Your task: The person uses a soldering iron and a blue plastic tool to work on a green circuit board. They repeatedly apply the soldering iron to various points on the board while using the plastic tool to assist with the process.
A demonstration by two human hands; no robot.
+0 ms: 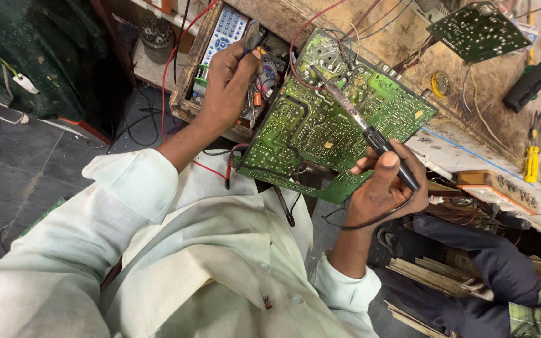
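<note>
Landmark: the large green circuit board (336, 119), solder side up, tilted against the edge of the wooden workbench (408, 44).
Right hand: the right hand (386, 184) is below the board's lower right edge, fingers clenched around the black handle of a soldering iron (361, 122).
Soldering iron: its metal shaft slants up and left across the board, the tip resting near the board's upper left part; its black cord loops down under the wrist.
Left hand: the left hand (230, 84) is just left of the board, fingers closed on a small dark tool (253, 36) held upright between thumb and forefinger; what kind of tool it is cannot be told.
Wooden tray: a wooden tray (186, 94) of small parts lies behind the left hand, just left of the board, with a white remote control (223, 34) in it.
Wires: red wires (176, 62) run past the board's upper left corner and down beside the tray.
Second board: a smaller green circuit board (477, 28) lies well up and right of the large one.
Screwdriver: a yellow-handled screwdriver (531, 159) lies on the bench, far right of the board.
Clothing: pale shirt sleeves (126, 188) cover both forearms below the board.
</note>
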